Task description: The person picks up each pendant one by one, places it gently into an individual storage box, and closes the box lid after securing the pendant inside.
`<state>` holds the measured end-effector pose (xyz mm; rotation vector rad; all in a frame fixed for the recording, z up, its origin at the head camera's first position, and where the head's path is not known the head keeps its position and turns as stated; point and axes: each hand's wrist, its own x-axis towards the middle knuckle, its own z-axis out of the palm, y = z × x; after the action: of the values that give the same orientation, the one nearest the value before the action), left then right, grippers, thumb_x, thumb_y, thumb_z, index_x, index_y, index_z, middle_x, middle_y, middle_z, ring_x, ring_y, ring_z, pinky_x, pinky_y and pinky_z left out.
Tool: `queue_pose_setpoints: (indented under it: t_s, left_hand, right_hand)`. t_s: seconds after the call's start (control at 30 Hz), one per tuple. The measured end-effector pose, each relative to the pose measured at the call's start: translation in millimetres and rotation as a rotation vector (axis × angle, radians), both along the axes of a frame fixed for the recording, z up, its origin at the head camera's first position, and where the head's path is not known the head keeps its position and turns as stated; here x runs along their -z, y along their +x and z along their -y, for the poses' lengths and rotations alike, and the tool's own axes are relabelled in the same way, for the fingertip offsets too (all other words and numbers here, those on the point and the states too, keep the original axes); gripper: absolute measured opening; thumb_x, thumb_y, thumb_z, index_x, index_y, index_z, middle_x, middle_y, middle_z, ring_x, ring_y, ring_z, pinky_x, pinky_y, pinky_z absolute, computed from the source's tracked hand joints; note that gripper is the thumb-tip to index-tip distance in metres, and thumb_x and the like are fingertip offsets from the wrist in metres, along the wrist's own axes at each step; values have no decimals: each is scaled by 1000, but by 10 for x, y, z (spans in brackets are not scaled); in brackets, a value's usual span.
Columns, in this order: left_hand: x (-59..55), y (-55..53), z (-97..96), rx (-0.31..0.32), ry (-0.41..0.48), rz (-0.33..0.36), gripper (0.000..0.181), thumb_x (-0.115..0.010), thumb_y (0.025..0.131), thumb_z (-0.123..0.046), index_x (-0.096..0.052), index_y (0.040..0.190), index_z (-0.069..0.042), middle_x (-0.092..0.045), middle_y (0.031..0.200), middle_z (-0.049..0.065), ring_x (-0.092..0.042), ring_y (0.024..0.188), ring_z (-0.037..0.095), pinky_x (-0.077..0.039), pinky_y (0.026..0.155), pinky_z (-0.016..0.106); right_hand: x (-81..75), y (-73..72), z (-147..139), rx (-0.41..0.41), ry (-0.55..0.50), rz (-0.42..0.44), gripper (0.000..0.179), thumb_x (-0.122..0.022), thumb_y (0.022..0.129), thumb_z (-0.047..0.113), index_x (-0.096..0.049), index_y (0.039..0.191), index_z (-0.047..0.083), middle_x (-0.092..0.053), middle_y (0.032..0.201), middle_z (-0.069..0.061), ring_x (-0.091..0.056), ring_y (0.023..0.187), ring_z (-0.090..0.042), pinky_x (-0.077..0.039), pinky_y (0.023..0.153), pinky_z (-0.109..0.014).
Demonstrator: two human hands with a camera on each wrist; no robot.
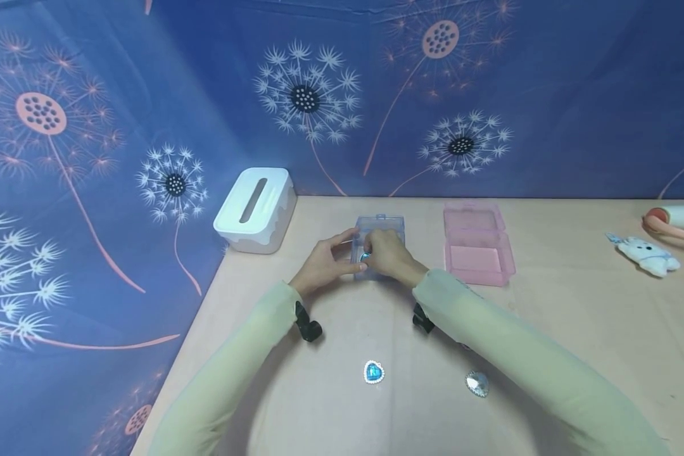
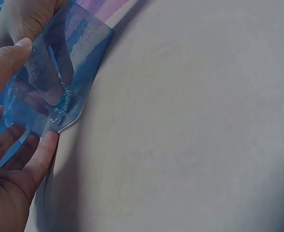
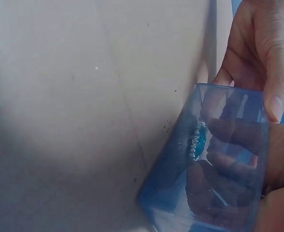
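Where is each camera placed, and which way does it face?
Head: on the head, facing forward and down at the table; left fingers, right fingers and sleeves show.
Left wrist: on that wrist, facing the blue box; both sets of fingers show.
Right wrist: on that wrist, facing the box; right fingers show through it, left ones outside.
Both wrist views share the box and blue gem.

Clear blue box (image 3: 173, 176) is gripped by left hand (image 3: 260, 53) | bead-edged blue gem (image 3: 199, 141) is held inside by right hand (image 3: 277, 154) | pale counter (image 3: 74, 121) is seen alongside
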<state>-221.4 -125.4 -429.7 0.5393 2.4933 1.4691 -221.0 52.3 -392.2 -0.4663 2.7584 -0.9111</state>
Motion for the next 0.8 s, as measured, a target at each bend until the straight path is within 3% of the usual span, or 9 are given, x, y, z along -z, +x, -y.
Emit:
queue_pose_setpoints:
  t_s: [0.07, 0.13, 0.23, 0.3, 0.43, 0.53, 0.63, 0.8]
  left_hand:
    - [-3, -2, -1, 2, 4, -1, 81, -83, 76, -24, -42, 147, -18, -42, 152, 4, -39, 141, 24, -31, 117, 41]
    - [-4, -3, -3, 4, 6, -2, 81, -83, 77, -23, -42, 147, -18, -42, 152, 4, -38, 141, 24, -30, 117, 41]
    - [-7, -4, -3, 10, 18, 2, 82, -83, 76, -22, -42, 147, -16, -43, 152, 5, -38, 141, 25, -29, 118, 41]
    - [-4, -5, -1, 13, 31, 9, 82, -83, 76, -20, -42, 147, -15, -43, 151, 6, -39, 141, 26, -29, 118, 42]
    - [10, -9, -2, 15, 46, 22, 83, -83, 76, -19, -41, 147, -14, -44, 151, 6, -39, 141, 26, -29, 118, 43]
    - [7, -2, -6, 7, 37, 17, 82, -83, 76, -20, -41, 147, -14, -46, 150, 4, -39, 141, 24, -28, 119, 42]
    - [-7, 9, -9, -4, 24, 6, 82, -84, 76, -21, -43, 146, -15, -47, 148, 4, -39, 141, 23, -26, 119, 42]
    - [-16, 10, 0, -10, 4, 5, 82, -84, 75, -24, -43, 146, -16, -47, 148, 4, -39, 141, 23, -25, 120, 42]
  right_hand:
    - [3, -6, -5, -3, 0, -14, 5, -68, 79, 1, -66, 76, -3, -50, 54, 0, -40, 45, -7, -34, 41, -15]
    - [9, -5, -9, -5, -1, -32, 7, -70, 79, 3, -67, 79, -4, -55, 56, -3, -42, 46, -8, -38, 42, -18]
    - [16, 16, -22, -23, 0, -79, 19, -70, 81, 7, -71, 96, -5, -72, 80, -13, -50, 53, -9, -53, 56, -25]
    - [10, 46, -37, -48, -18, -98, 28, -67, 84, 7, -68, 110, -6, -73, 95, -19, -53, 53, -10, -56, 62, -29]
    - [-31, 137, -99, -99, -86, -136, 33, -58, 90, 4, -62, 121, -6, -71, 97, -22, -55, 53, -15, -53, 59, -32]
    - [-59, 223, -170, -124, -149, -170, 32, -54, 93, 4, -62, 123, -4, -70, 109, -21, -69, 82, -26, -57, 76, -42]
    - [-74, 329, -255, -140, -196, -177, 33, -54, 96, 9, -58, 127, -2, -61, 131, -18, -61, 116, -35, -50, 97, -50]
    - [-110, 564, -371, -151, -256, -191, 44, -62, 93, 16, -53, 133, 2, -56, 137, -17, -55, 124, -37, -50, 98, -50]
